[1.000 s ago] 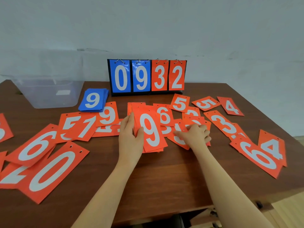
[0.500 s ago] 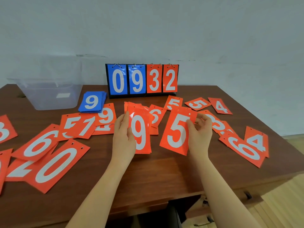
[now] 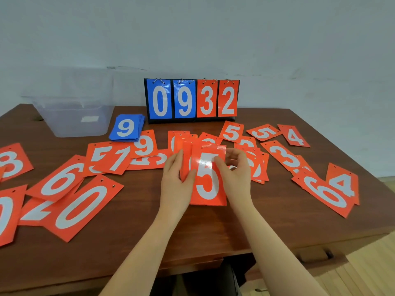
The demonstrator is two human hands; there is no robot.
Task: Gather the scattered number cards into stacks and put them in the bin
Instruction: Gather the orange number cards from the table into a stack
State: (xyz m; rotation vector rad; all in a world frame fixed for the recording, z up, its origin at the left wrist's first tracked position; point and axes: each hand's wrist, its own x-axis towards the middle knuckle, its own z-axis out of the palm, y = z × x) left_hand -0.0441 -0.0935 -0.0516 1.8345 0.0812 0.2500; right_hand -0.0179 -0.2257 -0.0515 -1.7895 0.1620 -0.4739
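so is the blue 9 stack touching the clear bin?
Apart. The head view shows a strip of bare table between the blue 9 stack and the clear bin wall.

The scoreboard is standing at the back of the counter, against the wall. The bin is sitting to its left, with a stack of cards lying between them. Loose number cards are spreading across the counter to both sides. At the middle, a "5" card is lying atop a held stack, between the left hand and the right hand.
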